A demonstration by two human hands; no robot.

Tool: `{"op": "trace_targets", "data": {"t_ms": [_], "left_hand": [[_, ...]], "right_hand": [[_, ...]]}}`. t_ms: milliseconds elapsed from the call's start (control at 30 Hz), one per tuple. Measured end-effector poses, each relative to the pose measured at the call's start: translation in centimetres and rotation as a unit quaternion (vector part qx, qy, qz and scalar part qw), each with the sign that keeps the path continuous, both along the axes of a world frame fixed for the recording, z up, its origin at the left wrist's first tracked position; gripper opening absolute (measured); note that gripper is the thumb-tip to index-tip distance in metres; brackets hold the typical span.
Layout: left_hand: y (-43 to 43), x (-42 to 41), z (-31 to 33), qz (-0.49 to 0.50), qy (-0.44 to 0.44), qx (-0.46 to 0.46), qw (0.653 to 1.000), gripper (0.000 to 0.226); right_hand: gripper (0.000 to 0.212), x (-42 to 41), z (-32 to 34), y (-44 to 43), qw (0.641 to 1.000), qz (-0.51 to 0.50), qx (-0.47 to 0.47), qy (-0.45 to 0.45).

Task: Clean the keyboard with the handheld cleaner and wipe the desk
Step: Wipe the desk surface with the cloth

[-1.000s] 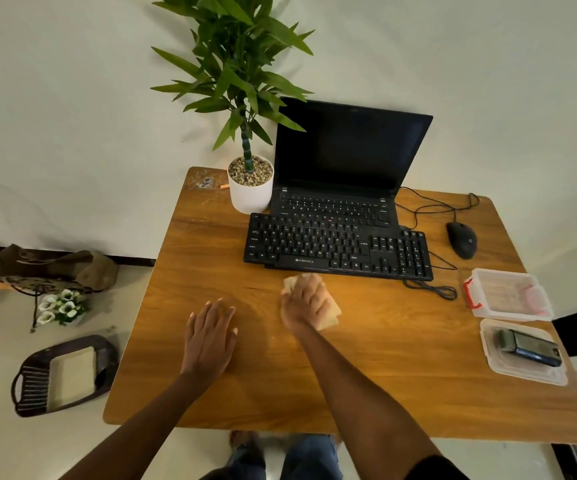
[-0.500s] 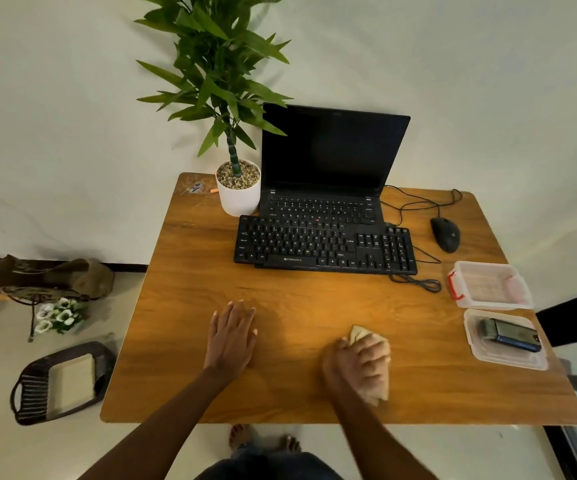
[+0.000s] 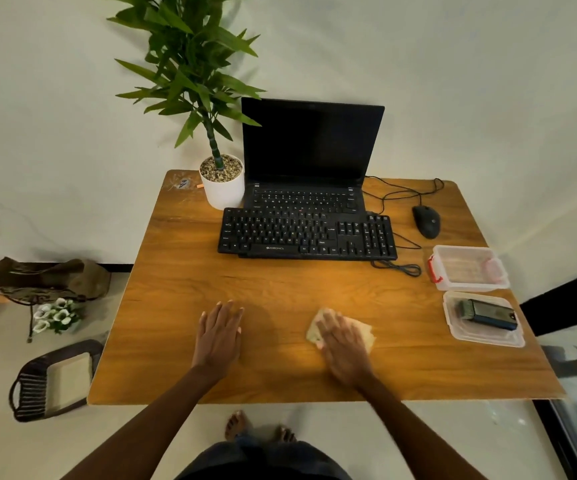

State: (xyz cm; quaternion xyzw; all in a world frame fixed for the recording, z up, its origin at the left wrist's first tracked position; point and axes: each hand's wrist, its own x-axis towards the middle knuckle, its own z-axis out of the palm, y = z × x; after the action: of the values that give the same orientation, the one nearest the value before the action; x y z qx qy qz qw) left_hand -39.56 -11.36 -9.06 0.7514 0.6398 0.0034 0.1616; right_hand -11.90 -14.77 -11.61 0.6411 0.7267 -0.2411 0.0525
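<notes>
My right hand (image 3: pixel 344 348) presses a pale yellow cloth (image 3: pixel 365 336) flat on the wooden desk (image 3: pixel 297 292), near the front edge and right of centre. The cloth shows at the fingertips and on the hand's right side. My left hand (image 3: pixel 218 336) lies flat on the desk, fingers together, holding nothing. A black keyboard (image 3: pixel 306 235) sits further back, in front of an open black laptop (image 3: pixel 309 157). The dark handheld cleaner (image 3: pixel 488 313) lies in a clear plastic tray (image 3: pixel 484 336) at the desk's right edge.
A white pot with a green plant (image 3: pixel 223 183) stands at the back left. A black mouse (image 3: pixel 426 221) and its cables lie back right. A clear box with red clips (image 3: pixel 469 268) sits beside the tray. A bag, flowers and a dark basket lie on the floor at the left.
My right hand has swept the cloth from just in front of the keyboard back toward the desk's front and to the right. My left hand stayed flat on the desk.
</notes>
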Motion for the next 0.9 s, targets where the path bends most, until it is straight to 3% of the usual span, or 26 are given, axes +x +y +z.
{"op": "trace_targets", "data": {"t_ms": [67,100,200,300,400,600,800,900], "left_hand": [[-0.2,0.2,-0.5,-0.014,0.01,-0.001,1.0,0.043],[-0.3,0.2,-0.6,-0.016,0.015,-0.009,1.0,0.043],[0.0,0.9,-0.6,-0.029,0.004,-0.014,0.999,0.041],[0.6,2.3,-0.9,-0.063,-0.01,-0.008,0.998,0.04],[1.6,2.7,-1.1,-0.105,0.022,-0.019,0.994,0.044],[3.8,0.3,-0.9,-0.114,0.011,0.002,0.993,0.043],[5.6,-4.4,-1.3,-0.072,-0.02,-0.006,0.997,0.063],[6.3,-6.2,-1.4,-0.049,-0.024,-0.024,0.998,0.048]], "right_hand": [[0.082,4.5,-0.1,-0.3,0.989,-0.141,0.036,0.003],[0.075,6.1,0.1,-0.6,0.974,-0.222,0.028,-0.011],[0.057,7.9,0.5,-2.7,0.897,-0.442,0.011,-0.011],[0.059,6.6,0.7,-2.2,0.839,-0.545,0.0,0.008],[0.064,6.7,1.3,1.8,0.811,-0.583,-0.019,0.043],[0.071,7.1,1.6,9.6,0.863,-0.502,-0.044,0.033],[0.075,-3.3,1.5,11.7,0.888,-0.457,-0.047,0.018],[0.076,-8.3,1.9,12.3,0.898,-0.436,-0.051,0.025]]}}
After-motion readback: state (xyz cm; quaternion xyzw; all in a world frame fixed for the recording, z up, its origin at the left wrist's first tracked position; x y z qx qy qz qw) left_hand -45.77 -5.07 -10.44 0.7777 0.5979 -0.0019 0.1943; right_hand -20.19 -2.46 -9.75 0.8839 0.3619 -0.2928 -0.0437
